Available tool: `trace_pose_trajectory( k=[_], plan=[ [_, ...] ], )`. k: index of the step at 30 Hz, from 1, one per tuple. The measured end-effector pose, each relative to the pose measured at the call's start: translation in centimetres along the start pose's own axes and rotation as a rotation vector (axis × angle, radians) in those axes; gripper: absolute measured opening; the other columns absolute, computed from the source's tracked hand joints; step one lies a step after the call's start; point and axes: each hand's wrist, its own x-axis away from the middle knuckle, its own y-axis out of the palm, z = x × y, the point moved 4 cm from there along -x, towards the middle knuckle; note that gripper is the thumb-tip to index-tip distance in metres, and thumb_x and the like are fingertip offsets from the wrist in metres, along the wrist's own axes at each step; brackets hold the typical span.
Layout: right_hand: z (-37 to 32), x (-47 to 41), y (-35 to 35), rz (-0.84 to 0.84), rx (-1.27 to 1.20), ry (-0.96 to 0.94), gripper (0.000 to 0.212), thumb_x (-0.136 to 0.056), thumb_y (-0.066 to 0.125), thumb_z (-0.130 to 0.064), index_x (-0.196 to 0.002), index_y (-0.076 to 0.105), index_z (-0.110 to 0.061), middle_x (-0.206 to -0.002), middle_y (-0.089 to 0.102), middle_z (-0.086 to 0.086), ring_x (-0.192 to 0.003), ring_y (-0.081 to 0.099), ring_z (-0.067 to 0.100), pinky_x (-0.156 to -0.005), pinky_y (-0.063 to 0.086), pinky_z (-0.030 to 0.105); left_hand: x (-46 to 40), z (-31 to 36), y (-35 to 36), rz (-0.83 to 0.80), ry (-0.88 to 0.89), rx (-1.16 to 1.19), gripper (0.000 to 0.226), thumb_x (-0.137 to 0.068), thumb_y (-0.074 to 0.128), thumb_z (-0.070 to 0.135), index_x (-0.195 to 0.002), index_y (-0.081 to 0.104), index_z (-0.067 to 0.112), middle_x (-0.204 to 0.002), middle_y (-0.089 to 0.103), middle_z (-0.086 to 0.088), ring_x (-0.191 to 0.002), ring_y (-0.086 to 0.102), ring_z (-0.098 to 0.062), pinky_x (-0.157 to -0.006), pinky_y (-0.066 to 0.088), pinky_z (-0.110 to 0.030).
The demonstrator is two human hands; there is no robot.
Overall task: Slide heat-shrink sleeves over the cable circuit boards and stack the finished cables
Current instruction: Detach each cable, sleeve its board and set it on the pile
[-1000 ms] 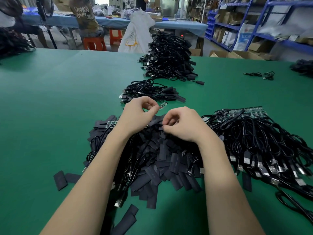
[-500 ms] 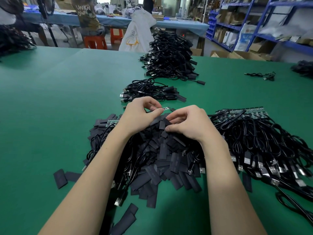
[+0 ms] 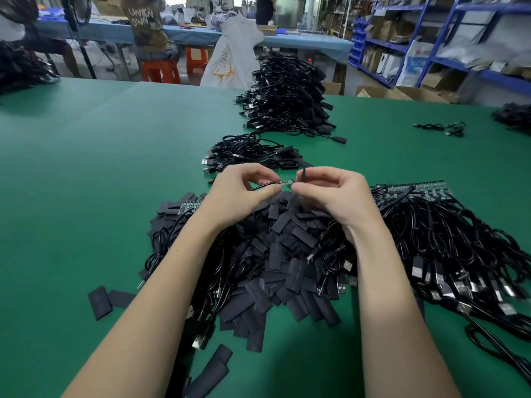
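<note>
The board (image 3: 287,182) on its cable, pinched by the left hand (image 3: 238,193), now hangs above the sleeve heap (image 3: 275,254); the right hand (image 3: 336,193) pinches a sleeve (image 3: 304,175) just beside its tip, lifted from the heap a moment ago. Threading looks next. Finished cables (image 3: 250,155) lie just beyond; green worktop (image 3: 100,168) opens left.

Bright, even overhead light; soft shadows under the forearms (edges bowed, right shelving smeared).

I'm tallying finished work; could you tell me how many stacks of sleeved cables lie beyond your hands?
2: a small stack just past the hands, and a tall stack behind it near the table's far edge. Other dark heaps at the frame edges are unclear.
</note>
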Motion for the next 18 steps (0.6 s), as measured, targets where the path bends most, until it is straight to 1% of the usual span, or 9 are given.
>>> trace_pose_trajectory(
  k=[1, 4, 6, 8, 9, 10, 12, 14, 18],
  plan=[
    [-0.1, 0.0, -0.1, 0.022, -0.09, 0.011, 0.024, -0.072, 0.089, -0.006, -0.092, 0.079, -0.016, -0.088, 0.08, 0.003, -0.082, 0.076, 0.015, -0.076, 0.061, 0.026, 0.0, 0.1, 0.0, -0.013, 0.002, 0.031, 0.008, -0.085, 0.079, 0.035, -0.092, 0.076, 0.035, -0.087, 0.071, 0.01, -0.054, 0.043, 0.0, -0.065, 0.041, -0.024],
    [-0.3, 0.1, -0.2, 0.068, -0.292, 0.05, 0.021, -0.075, 0.085, -0.001, -0.091, 0.079, -0.013, -0.089, 0.08, 0.004, -0.08, 0.074, 0.012, -0.072, 0.059, 0.021, 0.1, 0.3, 0.0, -0.045, 0.01, 0.142, 0.009, -0.086, 0.08, 0.029, -0.094, 0.078, 0.032, -0.085, 0.071, 0.013, -0.058, 0.046, 0.0, -0.066, 0.042, -0.02],
    [-0.4, 0.2, -0.2, 0.081, -0.365, 0.061, 0.018, -0.077, 0.084, -0.001, -0.089, 0.079, -0.014, -0.088, 0.079, 0.002, -0.081, 0.073, 0.01, -0.073, 0.057, 0.019, 0.2, 0.5, 0.0, -0.066, 0.017, 0.2, 0.009, -0.086, 0.08, 0.025, -0.094, 0.078, 0.03, -0.085, 0.072, 0.015, -0.065, 0.051, -0.001, -0.067, 0.043, -0.018],
    [-0.6, 0.3, -0.2, 0.071, -0.415, 0.069, 0.016, -0.078, 0.082, -0.003, -0.088, 0.079, -0.016, -0.086, 0.078, -0.001, -0.079, 0.072, 0.006, -0.074, 0.057, 0.017, 0.2, 0.6, 0.1, -0.086, 0.011, 0.275, 0.009, -0.086, 0.08, 0.022, -0.095, 0.079, 0.027, -0.086, 0.072, 0.012, -0.073, 0.056, -0.007, -0.069, 0.044, -0.02],
    [-0.7, 0.3, -0.2, 0.062, -0.44, 0.079, 0.015, -0.079, 0.082, -0.004, -0.088, 0.078, -0.016, -0.085, 0.078, -0.003, -0.077, 0.071, 0.004, -0.072, 0.056, 0.015, 0.2, 0.6, 0.1, -0.091, 0.004, 0.313, 0.01, -0.086, 0.08, 0.022, -0.094, 0.079, 0.026, -0.085, 0.072, 0.01, -0.075, 0.056, -0.011, -0.067, 0.044, -0.021],
    [-0.7, 0.3, -0.1, 0.053, -0.463, 0.092, 0.015, -0.08, 0.081, -0.005, -0.089, 0.078, -0.016, -0.085, 0.078, -0.003, -0.075, 0.07, 0.003, -0.07, 0.055, 0.014, 0.2, 0.7, 0.1, -0.091, 0.001, 0.348, 0.01, -0.086, 0.08, 0.021, -0.094, 0.079, 0.027, -0.084, 0.072, 0.009, -0.075, 0.056, -0.012, -0.064, 0.044, -0.019],
    [-0.7, 0.3, 0.1, 0.038, -0.517, 0.123, 0.015, -0.08, 0.081, -0.005, -0.088, 0.078, -0.017, -0.088, 0.078, -0.003, -0.075, 0.07, 0.003, -0.068, 0.054, 0.013, 0.1, 0.9, 0.0, -0.079, 0.01, 0.387, 0.011, -0.086, 0.08, 0.021, -0.093, 0.079, 0.029, -0.083, 0.072, 0.011, -0.075, 0.06, -0.006, -0.059, 0.044, -0.014],
    [-0.5, 0.3, 0.5, 0.026, -0.582, 0.152, 0.015, -0.081, 0.079, -0.003, -0.087, 0.079, -0.017, -0.09, 0.077, -0.001, -0.077, 0.07, 0.005, -0.067, 0.053, 0.012, 0.1, 1.0, 0.0, -0.065, 0.025, 0.391, 0.012, -0.086, 0.08, 0.023, -0.093, 0.079, 0.033, -0.084, 0.073, 0.012, -0.076, 0.062, 0.0, -0.059, 0.045, -0.012],
    [-0.3, 0.3, 1.0, 0.006, -0.694, 0.179, 0.014, -0.083, 0.077, -0.002, -0.089, 0.078, -0.014, -0.09, 0.077, 0.0, -0.077, 0.07, 0.006, -0.067, 0.053, 0.012, 0.1, 1.0, 0.0, -0.035, 0.023, 0.401, 0.011, -0.085, 0.081, 0.027, -0.094, 0.079, 0.034, -0.087, 0.075, 0.012, -0.077, 0.063, 0.002, -0.059, 0.047, -0.013]
  ],
)
